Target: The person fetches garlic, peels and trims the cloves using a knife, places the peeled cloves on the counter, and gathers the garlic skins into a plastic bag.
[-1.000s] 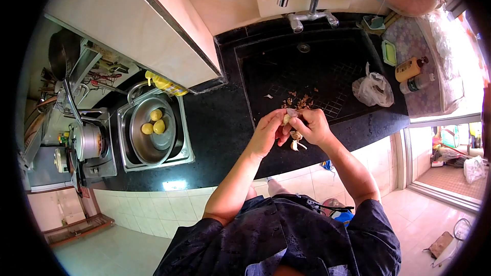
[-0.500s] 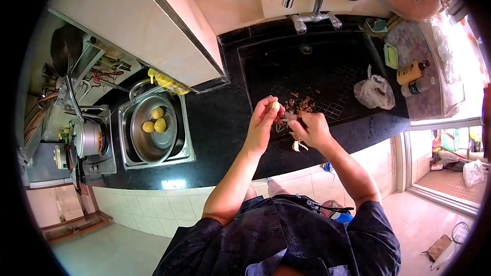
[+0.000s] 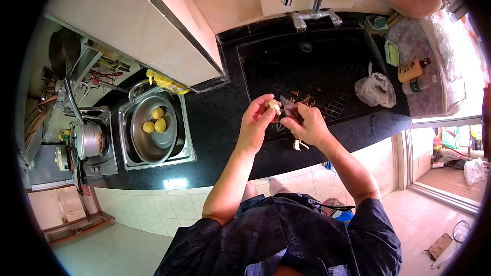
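Note:
My left hand (image 3: pixel 255 123) pinches a pale garlic clove (image 3: pixel 274 106) between thumb and fingertips, over the near edge of the black sink (image 3: pixel 307 66). My right hand (image 3: pixel 310 125) is closed around a small knife (image 3: pixel 288 104); its grey blade points up beside the clove, and its handle is hidden in the fingers. Just below the right hand, more garlic (image 3: pixel 298 145) with a dry stalk lies on the dark counter edge. Brown peelings (image 3: pixel 304 98) are scattered in the sink beyond my hands.
A tap (image 3: pixel 316 10) arches over the sink. A white plastic bag (image 3: pixel 375 89) sits at its right side, near bottles (image 3: pixel 409 70). Leftward, a steel basin (image 3: pixel 137 138) holds yellow, peeled-looking potatoes (image 3: pixel 159 124) inside a second sink. A pot (image 3: pixel 87 137) stands further left.
The clove has turned in my left fingers and shows more of its side. My right hand has tipped the knife, so its blade now points upward.

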The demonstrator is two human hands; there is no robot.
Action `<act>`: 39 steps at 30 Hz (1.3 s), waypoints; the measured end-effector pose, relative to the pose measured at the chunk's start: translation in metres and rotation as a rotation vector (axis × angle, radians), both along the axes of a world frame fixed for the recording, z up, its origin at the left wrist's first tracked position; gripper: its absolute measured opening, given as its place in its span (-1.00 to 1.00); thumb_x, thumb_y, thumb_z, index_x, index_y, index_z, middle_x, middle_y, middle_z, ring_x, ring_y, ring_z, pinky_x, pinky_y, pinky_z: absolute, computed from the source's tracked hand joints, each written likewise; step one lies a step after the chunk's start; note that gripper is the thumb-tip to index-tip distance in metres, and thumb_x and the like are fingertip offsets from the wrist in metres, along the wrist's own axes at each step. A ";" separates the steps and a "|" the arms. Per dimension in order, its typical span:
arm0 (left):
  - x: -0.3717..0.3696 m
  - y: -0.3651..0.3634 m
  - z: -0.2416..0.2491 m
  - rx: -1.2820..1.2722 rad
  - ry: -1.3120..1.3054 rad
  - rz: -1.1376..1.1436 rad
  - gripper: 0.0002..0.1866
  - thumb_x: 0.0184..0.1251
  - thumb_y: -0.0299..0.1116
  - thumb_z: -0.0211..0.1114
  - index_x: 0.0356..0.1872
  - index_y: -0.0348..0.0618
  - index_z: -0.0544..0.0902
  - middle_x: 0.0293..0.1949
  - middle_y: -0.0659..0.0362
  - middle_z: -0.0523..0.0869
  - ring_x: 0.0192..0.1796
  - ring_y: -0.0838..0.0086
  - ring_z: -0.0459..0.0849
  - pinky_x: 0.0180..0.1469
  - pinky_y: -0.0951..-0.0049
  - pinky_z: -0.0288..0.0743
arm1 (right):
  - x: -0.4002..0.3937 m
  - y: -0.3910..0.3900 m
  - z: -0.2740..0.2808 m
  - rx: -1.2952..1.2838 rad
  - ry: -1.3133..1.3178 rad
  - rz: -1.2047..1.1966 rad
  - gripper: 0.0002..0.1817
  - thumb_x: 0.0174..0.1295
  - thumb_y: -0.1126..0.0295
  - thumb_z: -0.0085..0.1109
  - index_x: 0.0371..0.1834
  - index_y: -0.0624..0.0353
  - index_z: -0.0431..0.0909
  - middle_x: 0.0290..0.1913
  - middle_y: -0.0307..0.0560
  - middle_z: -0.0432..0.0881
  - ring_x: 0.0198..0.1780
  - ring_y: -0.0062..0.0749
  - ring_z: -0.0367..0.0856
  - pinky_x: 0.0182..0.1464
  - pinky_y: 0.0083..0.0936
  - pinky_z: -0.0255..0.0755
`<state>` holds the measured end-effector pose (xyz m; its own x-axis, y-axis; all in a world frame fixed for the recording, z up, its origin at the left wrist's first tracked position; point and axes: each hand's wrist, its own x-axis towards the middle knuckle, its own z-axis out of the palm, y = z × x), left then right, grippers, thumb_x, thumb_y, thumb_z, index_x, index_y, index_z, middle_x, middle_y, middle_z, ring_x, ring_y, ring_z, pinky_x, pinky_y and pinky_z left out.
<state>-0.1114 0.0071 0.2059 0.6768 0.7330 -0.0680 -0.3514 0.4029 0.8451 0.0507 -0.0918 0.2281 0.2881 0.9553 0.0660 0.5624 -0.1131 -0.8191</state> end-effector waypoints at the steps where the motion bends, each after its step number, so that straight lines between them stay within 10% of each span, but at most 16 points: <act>1: 0.000 -0.002 0.003 -0.003 0.001 -0.005 -0.66 0.47 -0.42 0.25 0.20 -0.22 0.51 0.01 0.15 0.68 0.00 0.49 0.67 0.12 0.48 0.56 | -0.001 0.001 0.005 0.027 0.006 0.011 -0.60 0.16 0.13 0.42 -0.40 0.29 0.54 -0.60 0.05 0.56 -0.56 -0.11 0.62 -0.47 -0.33 0.44; 39: -0.017 -0.015 0.034 0.202 0.065 -0.074 -0.66 0.44 -0.47 0.28 0.19 -0.28 0.56 -0.02 0.14 0.67 0.05 0.51 0.67 0.14 0.52 0.58 | -0.011 0.001 0.005 0.202 -0.057 0.006 -0.60 0.27 0.13 0.23 -0.57 0.24 0.58 -0.71 0.06 0.48 -0.68 -0.07 0.53 -0.58 -0.28 0.39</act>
